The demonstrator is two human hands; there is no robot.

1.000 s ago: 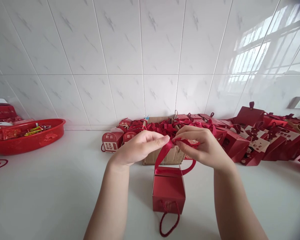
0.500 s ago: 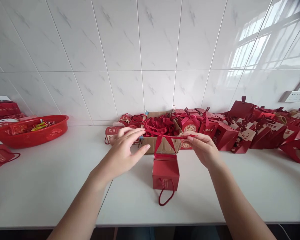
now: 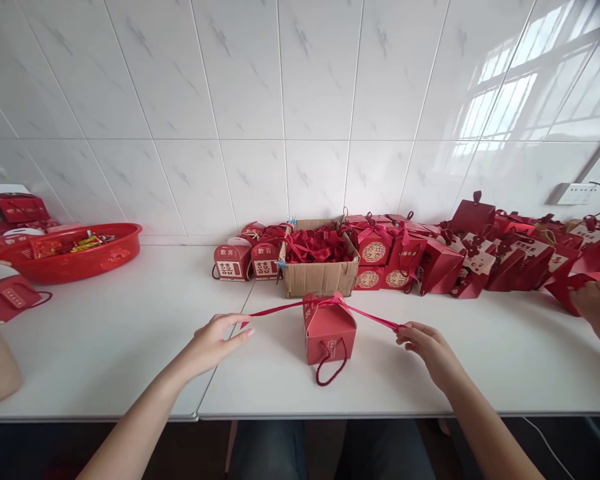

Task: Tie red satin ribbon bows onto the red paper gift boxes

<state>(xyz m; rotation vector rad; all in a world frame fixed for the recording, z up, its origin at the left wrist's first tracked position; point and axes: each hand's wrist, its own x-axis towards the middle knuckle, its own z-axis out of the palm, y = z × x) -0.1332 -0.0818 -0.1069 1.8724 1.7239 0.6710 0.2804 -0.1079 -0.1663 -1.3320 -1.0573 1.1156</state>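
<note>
Ribbon [image 3: 279, 309] runs taut across red box [image 3: 325, 323], ends gripped by left hand [image 3: 214, 340] and right hand [image 3: 429, 345]

1. My left hand [image 3: 217, 340] and right hand [image 3: 425, 343] are now resting much wider apart, where a second ago they were meeting above the box [image 3: 330, 345].
2. The red ribbon [image 3: 373, 318], before that standing up as a loop, is now stretching out low to both sides, reaching my left fingertips and my right fingers' pinch.
3. The box's top flaps, earlier lying open, are now leaning together beneath the ribbon.
4. A co-worker's hand [image 3: 597, 303] is showing more fully at the right edge.
</note>
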